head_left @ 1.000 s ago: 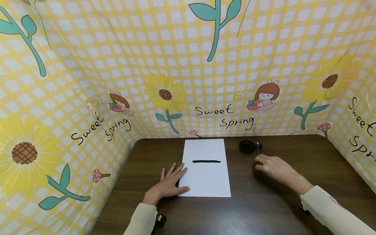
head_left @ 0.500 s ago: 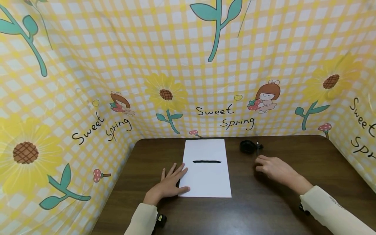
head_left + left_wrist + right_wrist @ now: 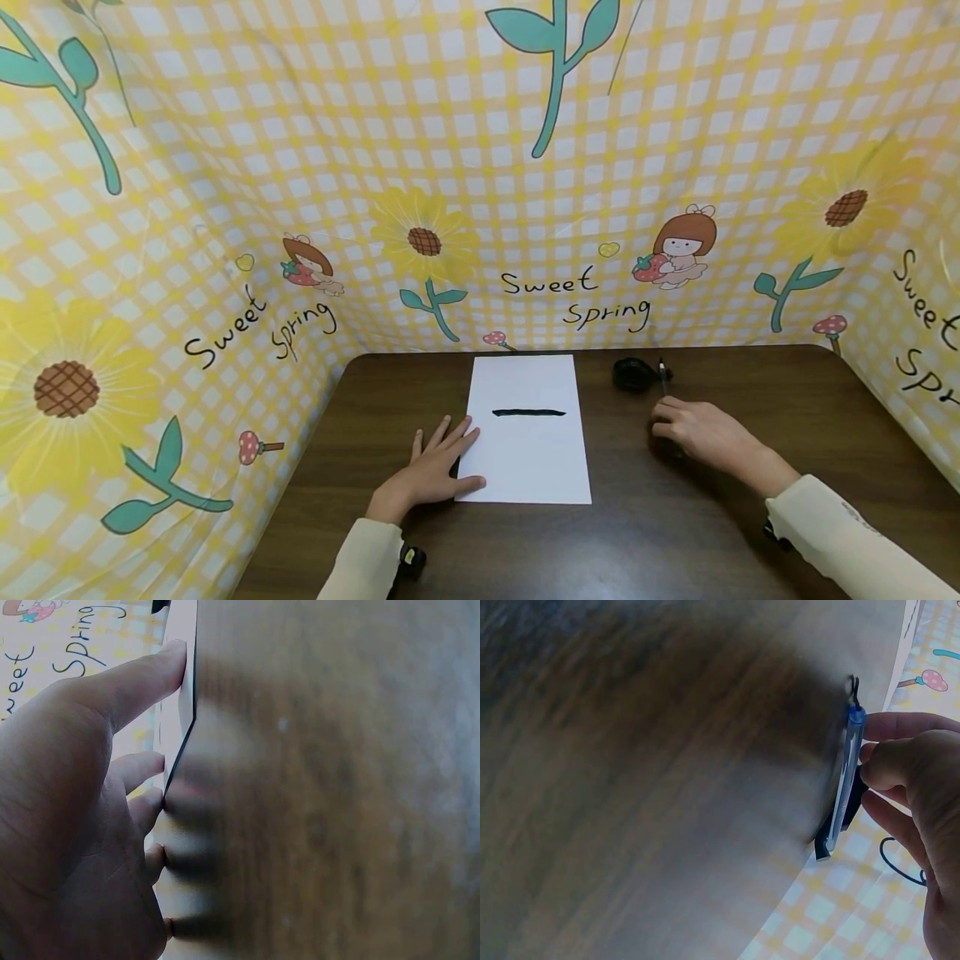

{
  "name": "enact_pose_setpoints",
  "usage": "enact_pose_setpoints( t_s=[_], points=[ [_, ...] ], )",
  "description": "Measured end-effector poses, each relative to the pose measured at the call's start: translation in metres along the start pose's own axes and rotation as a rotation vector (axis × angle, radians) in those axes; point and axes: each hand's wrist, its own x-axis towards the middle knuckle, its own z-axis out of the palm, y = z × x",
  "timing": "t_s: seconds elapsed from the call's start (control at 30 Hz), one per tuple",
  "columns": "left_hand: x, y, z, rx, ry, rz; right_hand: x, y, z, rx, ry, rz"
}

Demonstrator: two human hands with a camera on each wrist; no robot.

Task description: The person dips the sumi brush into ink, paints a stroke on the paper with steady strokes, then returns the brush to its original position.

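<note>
My left hand [image 3: 426, 477] lies spread at the left edge of a white sheet of paper [image 3: 525, 462]. Its thumb and a fingertip or two overlap the sheet; the other fingers reach the table. A thick black horizontal stroke [image 3: 528, 412] crosses the paper. To the right of the sheet, my right hand [image 3: 705, 435] pinches a slim writing brush [image 3: 848, 772] between thumb and fingers. The brush has a clear bluish handle and a black loop at the near end. Its far, dark end is beside a small black dish-like object [image 3: 632, 375]; whether they touch, I cannot tell.
The dark wooden table [image 3: 510, 550] has a back edge close behind the paper and black object. A yellow-checked cloth [image 3: 450, 125] printed with sunflowers rises around the back and sides. A dark strapped device [image 3: 411, 561] sits at the left wrist.
The brush's far end has swung slightly to the right, and its near end now shows below the right hand. Both hands stay in nearly the same places.
</note>
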Motion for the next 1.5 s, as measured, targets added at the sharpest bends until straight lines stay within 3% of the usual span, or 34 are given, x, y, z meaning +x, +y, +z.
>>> enact_pose_setpoints(
  t_s=[0.57, 1.0, 1.5],
  points=[
    [-0.001, 0.002, -0.001, -0.008, -0.002, 0.003, -0.001, -0.001, 0.001, -0.013, 0.024, 0.025],
    [-0.001, -0.001, -0.001, -0.031, 0.011, -0.004, -0.002, 0.000, -0.006, 0.036, 0.143, 0.070],
    [0.000, 0.000, -0.001, -0.026, 0.010, 0.008, -0.008, -0.006, -0.024, 0.095, 0.266, 0.181]
  ],
)
